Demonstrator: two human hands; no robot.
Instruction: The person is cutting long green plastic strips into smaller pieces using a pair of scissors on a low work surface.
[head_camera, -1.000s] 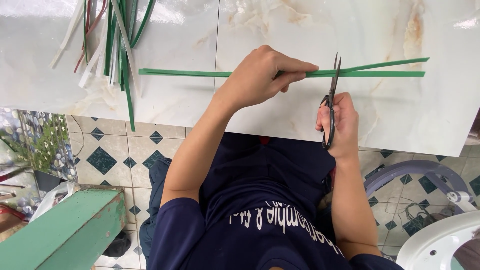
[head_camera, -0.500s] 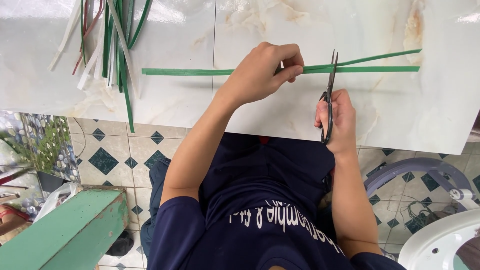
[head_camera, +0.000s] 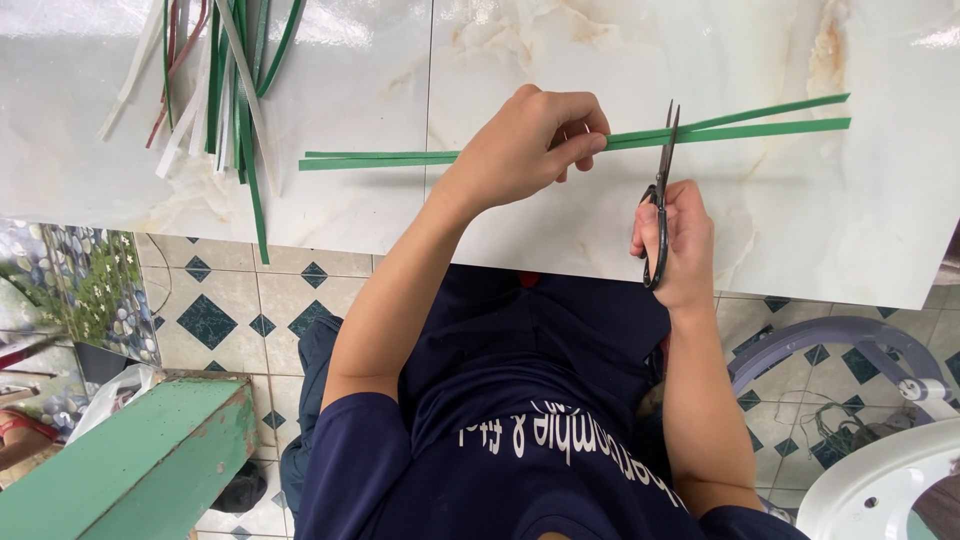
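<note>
The left hand (head_camera: 530, 140) pinches the green strips (head_camera: 400, 158) flat on the table (head_camera: 800, 220); the right hand (head_camera: 672, 245), near the table's front edge, grips black scissors (head_camera: 662, 175) whose blades meet the strips.

The person wears a dark navy short-sleeved cotton T-shirt (head_camera: 520, 420) with a line of white printed lettering (head_camera: 590, 445) across the chest, seen upside down from the head camera. The sleeves end above the elbows, leaving both forearms bare down to the left hand (head_camera: 525, 140) and the right hand (head_camera: 675, 240). No rings, watch or bracelets show on the fingers or wrists. Dark navy trousers (head_camera: 310, 400) of a similar shade cover the lap and legs.
</note>
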